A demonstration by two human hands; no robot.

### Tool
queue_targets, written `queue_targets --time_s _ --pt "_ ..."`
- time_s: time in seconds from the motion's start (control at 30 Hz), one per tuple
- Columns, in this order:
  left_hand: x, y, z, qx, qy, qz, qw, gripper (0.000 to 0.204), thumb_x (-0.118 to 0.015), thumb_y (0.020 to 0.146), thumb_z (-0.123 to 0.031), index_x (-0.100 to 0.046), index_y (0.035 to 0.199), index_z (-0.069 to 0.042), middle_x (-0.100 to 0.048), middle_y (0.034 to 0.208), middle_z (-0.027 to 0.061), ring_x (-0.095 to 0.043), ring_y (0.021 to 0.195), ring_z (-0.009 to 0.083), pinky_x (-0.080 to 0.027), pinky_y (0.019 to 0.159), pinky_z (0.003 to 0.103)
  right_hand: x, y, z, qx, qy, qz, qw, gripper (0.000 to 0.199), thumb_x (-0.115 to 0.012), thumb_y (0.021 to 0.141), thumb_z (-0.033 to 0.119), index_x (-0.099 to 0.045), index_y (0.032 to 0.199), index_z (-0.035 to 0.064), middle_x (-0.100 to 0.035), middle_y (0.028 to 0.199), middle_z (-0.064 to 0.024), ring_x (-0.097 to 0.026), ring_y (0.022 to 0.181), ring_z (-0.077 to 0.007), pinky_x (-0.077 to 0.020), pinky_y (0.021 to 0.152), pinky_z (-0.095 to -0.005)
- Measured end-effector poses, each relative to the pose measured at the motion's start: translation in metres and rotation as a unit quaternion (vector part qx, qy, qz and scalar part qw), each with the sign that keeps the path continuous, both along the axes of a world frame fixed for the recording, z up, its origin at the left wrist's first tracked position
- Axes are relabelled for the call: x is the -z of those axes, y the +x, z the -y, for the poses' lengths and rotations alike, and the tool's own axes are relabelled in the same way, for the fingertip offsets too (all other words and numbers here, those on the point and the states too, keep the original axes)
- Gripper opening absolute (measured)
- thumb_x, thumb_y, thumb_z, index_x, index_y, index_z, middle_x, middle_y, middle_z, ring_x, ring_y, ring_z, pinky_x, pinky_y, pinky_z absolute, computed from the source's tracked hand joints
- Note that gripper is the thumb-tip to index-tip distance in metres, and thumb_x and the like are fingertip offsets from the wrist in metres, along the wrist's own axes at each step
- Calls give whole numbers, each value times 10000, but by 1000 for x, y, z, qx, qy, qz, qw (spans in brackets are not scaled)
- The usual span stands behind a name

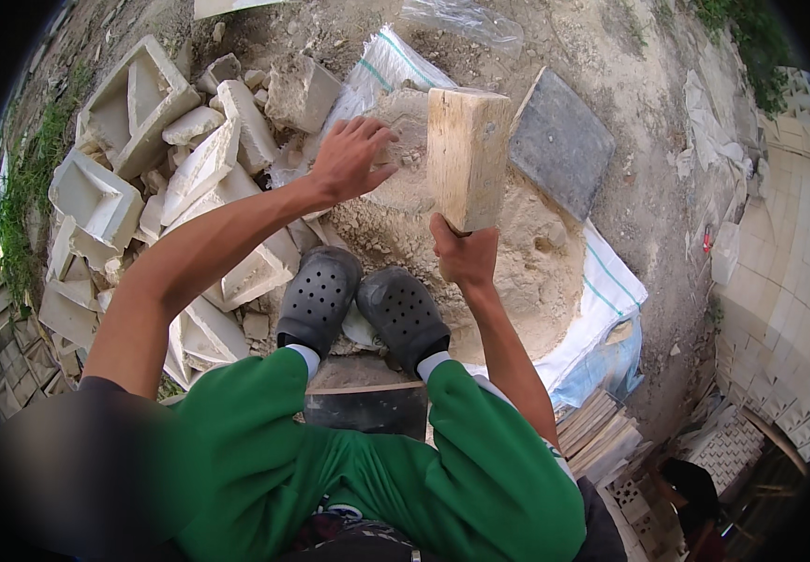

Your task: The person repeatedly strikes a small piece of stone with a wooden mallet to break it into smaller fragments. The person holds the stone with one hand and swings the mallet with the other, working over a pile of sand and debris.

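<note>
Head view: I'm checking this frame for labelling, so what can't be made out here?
- Right hand: its grip is visible, but the wooden block hides the mound behind it.
- Left hand: palm and whatever lies under it on the crumbly lump are hidden.
- Lower left: blurred patch.
- Edges: dark fisheye rim.

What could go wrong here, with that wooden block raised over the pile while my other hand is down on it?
1. The left hand rests on the sandy lump of crumbled pale material, right beside the thick rectangular wooden block that the right hand holds upright; a swing could catch those fingers.
2. The two dark grey perforated clogs sit at the pile's edge, so a glancing blow or flying chips might hit the feet.
3. Dust and fragments could fly upward.
</note>
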State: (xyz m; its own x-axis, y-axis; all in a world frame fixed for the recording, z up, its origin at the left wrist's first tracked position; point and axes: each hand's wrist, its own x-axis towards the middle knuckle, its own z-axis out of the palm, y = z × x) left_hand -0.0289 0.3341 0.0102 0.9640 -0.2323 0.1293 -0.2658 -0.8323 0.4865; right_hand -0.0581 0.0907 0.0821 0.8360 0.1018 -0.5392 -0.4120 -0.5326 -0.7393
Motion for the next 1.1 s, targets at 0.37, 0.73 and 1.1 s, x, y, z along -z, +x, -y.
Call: queue_targets --time_s 0.37,0.73,1.1 --pt "1 0 12 13 -22 33 999 130 -769 859 -301 -766 912 -182 -649 1046 -8 -601 1040 213 -416 922 386 17 0 4 33 -22 -36 999 421 -746 817 255 -647 1026 -97 -714 770 -171 -706 648 -213 -558 624 -356" --pt "4 7 22 6 -37 26 999 106 -779 836 -261 -775 906 -182 -659 1000 -13 -600 1039 193 -410 923 380 16 -1 23 91 157 -26 983 254 -720 912 220 -640 850 -12 -615 636 -55 -609 494 -161 -506 471 -329" --pt "6 6 18 -29 -36 14 999 109 -781 826 -285 -795 905 -210 -644 1018 -33 -578 1038 182 -383 899 391 28 9 0 -60 -39 118 991 457 -768 859 288 -643 1132 -56 -718 828 -176 -707 754 -292 -546 677 -397"
